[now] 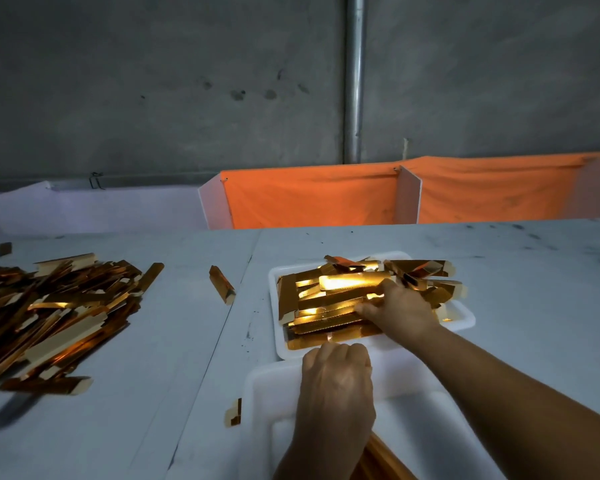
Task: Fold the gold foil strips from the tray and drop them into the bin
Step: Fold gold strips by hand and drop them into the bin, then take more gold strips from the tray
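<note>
Two hands over the bench: left hand, right hand. Two white trays, far tray and near tray. Three stray gold strips. The heaped ones, uncountable.

Bare table surface lay open between a sprawling heap of folded gold strips at left and a white tray at right. One loose folded strip lay in that gap, and a small gold piece sat nearer. Behind the tray, the table was bare up to an orange cloth barrier with white dividers. A second white tray filled the near edge.
</note>
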A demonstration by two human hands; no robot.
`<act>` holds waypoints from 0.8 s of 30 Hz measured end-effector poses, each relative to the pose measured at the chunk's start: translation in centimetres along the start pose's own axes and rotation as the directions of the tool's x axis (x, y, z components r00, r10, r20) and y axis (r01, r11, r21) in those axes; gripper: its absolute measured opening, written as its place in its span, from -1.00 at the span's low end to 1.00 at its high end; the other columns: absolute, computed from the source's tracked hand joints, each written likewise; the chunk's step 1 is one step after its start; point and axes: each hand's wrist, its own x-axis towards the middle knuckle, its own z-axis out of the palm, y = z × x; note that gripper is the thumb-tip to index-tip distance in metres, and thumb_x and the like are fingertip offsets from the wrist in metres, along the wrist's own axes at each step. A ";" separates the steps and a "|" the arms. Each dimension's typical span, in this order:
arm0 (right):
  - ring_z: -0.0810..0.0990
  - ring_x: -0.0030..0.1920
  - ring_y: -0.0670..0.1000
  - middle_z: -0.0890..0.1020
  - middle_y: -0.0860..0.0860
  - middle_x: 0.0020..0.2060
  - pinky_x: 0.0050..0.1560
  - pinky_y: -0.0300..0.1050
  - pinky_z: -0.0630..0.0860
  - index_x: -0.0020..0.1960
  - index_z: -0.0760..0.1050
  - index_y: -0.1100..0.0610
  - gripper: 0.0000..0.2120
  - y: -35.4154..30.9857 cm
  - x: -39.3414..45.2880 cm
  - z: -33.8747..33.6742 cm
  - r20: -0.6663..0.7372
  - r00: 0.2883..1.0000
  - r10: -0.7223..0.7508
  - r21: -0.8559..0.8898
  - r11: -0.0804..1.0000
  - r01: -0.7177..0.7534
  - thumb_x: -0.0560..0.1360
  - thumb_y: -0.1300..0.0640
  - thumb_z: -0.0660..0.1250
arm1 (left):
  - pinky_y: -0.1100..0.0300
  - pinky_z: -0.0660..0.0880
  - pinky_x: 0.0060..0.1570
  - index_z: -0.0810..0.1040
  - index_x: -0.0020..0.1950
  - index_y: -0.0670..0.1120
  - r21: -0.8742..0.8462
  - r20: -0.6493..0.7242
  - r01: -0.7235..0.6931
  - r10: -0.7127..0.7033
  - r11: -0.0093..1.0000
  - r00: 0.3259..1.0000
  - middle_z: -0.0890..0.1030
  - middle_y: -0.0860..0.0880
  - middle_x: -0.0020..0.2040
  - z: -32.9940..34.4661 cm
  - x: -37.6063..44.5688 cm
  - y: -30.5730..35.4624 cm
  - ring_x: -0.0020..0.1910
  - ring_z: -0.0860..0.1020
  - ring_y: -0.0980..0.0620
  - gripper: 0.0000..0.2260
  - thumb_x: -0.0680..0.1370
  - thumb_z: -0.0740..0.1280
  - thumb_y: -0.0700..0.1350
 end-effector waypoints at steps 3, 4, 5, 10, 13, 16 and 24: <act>0.53 0.15 0.08 0.59 0.04 0.09 0.13 -0.01 0.45 0.23 0.44 0.05 -0.65 0.0 0.2 1.4 -0.069 0.997 0.028 -0.032 0.999 -0.030 0.50 -0.05 0.35 | 0.31 0.13 0.35 0.37 0.36 0.04 0.010 0.020 -0.006 0.006 1.000 1.000 0.41 0.11 0.34 0.0 0.1 -0.2 0.28 0.32 0.19 -0.69 0.62 0.14 0.00; 0.52 0.14 0.08 0.59 0.04 0.08 0.12 -0.02 0.45 0.20 0.47 0.03 -0.70 0.1 0.2 1.5 -0.092 0.995 0.026 -0.015 1.000 -0.027 0.50 0.00 0.36 | 0.30 0.14 0.34 0.37 0.36 0.04 0.002 0.015 -0.011 0.011 1.000 1.000 0.42 0.11 0.33 0.0 0.1 -0.2 0.28 0.33 0.19 -0.69 0.62 0.15 0.00; 0.52 0.14 0.08 0.60 0.04 0.08 0.12 -0.03 0.46 0.18 0.49 0.02 -0.75 0.3 0.2 1.5 -0.110 0.994 0.028 0.023 0.999 -0.026 0.51 0.04 0.35 | 0.28 0.18 0.33 0.40 0.34 0.03 -0.004 -0.001 -0.016 0.016 1.000 1.000 0.45 0.10 0.30 -0.2 0.1 0.0 0.25 0.35 0.18 -0.71 0.61 0.17 -0.01; 0.58 0.01 0.08 0.64 0.06 -0.08 -0.09 -0.12 0.51 -0.02 0.58 0.03 -0.91 1.3 -0.7 0.0 -0.171 0.984 0.045 0.467 0.883 0.041 0.55 0.18 0.32 | 0.12 0.57 -0.26 0.64 -0.17 -0.11 -0.014 -0.255 -0.046 0.041 0.999 0.966 0.65 -0.01 -0.25 -0.2 0.0 0.0 -0.29 0.62 0.00 -0.86 0.29 0.41 -0.21; 0.56 -0.08 0.07 0.61 0.07 -0.02 -0.10 -0.14 0.46 0.02 0.60 0.08 -0.88 2.2 -1.3 -1.8 -0.294 0.951 0.097 0.482 0.874 0.060 0.55 0.20 0.31 | 0.02 0.59 -0.18 0.65 -0.04 -0.16 -0.044 -0.283 0.005 -0.017 0.999 0.959 0.67 -0.08 -0.14 -0.4 0.2 0.0 -0.17 0.65 -0.09 -0.76 0.30 0.50 -0.26; 0.48 -0.08 0.03 0.54 0.06 0.00 -0.05 -0.20 0.33 0.13 0.58 0.08 -0.81 3.3 -2.7 -3.2 -0.471 0.877 0.100 0.441 0.887 0.136 0.56 0.20 0.27 | 0.01 0.58 -0.13 0.65 0.03 -0.18 -0.026 -0.314 0.042 -0.048 0.999 0.948 0.68 -0.10 -0.03 -0.3 0.2 0.1 -0.07 0.65 -0.10 -0.58 0.20 0.60 -0.28; 0.62 -0.12 0.11 0.58 0.15 -0.10 -0.14 -0.14 0.62 0.03 0.57 0.15 -0.85 6.1 -5.2 -1.9 -0.157 0.949 0.274 0.919 0.393 0.039 0.57 0.31 0.25 | -0.02 0.43 0.16 0.54 0.27 -0.20 0.025 -0.303 0.028 -0.019 0.999 0.953 0.55 -0.15 0.26 -0.4 0.1 0.5 0.25 0.51 -0.14 -0.50 0.36 0.53 -0.18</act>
